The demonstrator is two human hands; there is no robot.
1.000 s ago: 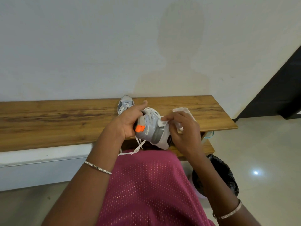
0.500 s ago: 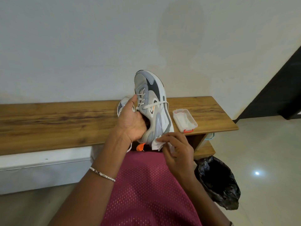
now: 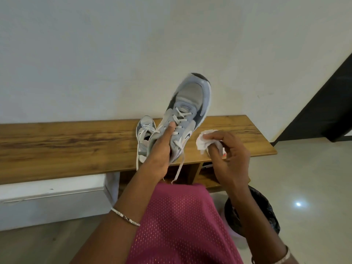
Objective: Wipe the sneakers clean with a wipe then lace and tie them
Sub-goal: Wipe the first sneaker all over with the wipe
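Note:
My left hand (image 3: pixel 162 149) grips a grey and white sneaker (image 3: pixel 190 105) from inside its opening, holding it toe-up above the wooden bench (image 3: pixel 76 145), thumb over the laces. Its loose white lace ends (image 3: pixel 179 168) hang down. My right hand (image 3: pixel 228 155) is to the right of that shoe, apart from it, and pinches a crumpled white wipe (image 3: pixel 204 141). The second sneaker (image 3: pixel 144 134) lies on the bench just left of my left hand, with its laces trailing over the front edge.
A black-lined bin (image 3: pixel 266 212) stands on the floor at the lower right. The wipes pack is mostly hidden behind my right hand. A white wall rises directly behind the bench. My pink garment (image 3: pixel 181 225) fills the bottom centre.
My left hand has tipped the sneaker's toe up and to the right. My right hand has come off the shoe's heel and risen to the right with the wipe, covering the wipes pack.

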